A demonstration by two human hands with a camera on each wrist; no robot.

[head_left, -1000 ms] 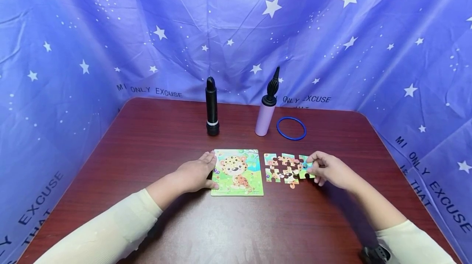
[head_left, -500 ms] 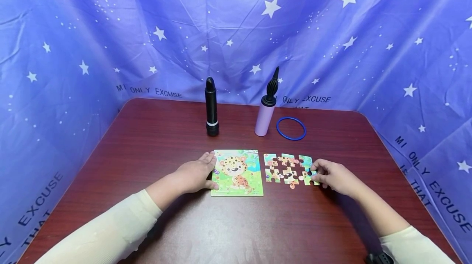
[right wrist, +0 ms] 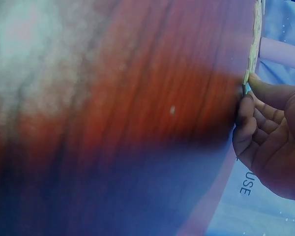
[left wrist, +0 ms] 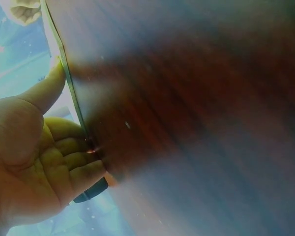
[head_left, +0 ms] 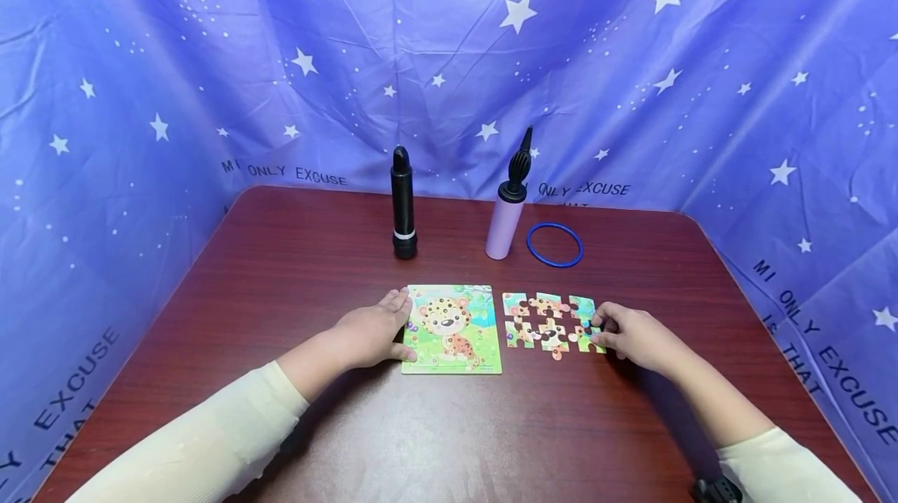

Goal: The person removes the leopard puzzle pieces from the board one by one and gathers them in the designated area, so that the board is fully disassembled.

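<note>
A square puzzle board (head_left: pixel 459 331) with a leopard cub picture lies flat on the table. My left hand (head_left: pixel 372 331) rests along its left edge, the thumb by the near corner and the fingers farther up. In the left wrist view, the fingers (left wrist: pixel 78 147) look nearly straight against the edge. Right of the board, several jigsaw pieces (head_left: pixel 550 335) lie in two rows. At the right end of the near row, my right hand (head_left: pixel 634 338) pinches a puzzle piece (head_left: pixel 585 343) between thumb and fingers, hiding part of it. The right wrist view shows thumb and fingertips meeting at the pieces' edge.
Behind the board stands a black cylindrical object (head_left: pixel 403 210) with a white band. A purple hand pump (head_left: pixel 503 230) with a black nozzle stands farther right, beside a blue ring (head_left: pixel 529 253) lying flat. A starry purple curtain (head_left: pixel 449 58) surrounds the dark red table (head_left: pixel 316 253).
My right hand has moved slightly nearer and right, bringing the pinched puzzle piece down to the near row, below the far right piece. My left hand stays on the board.
</note>
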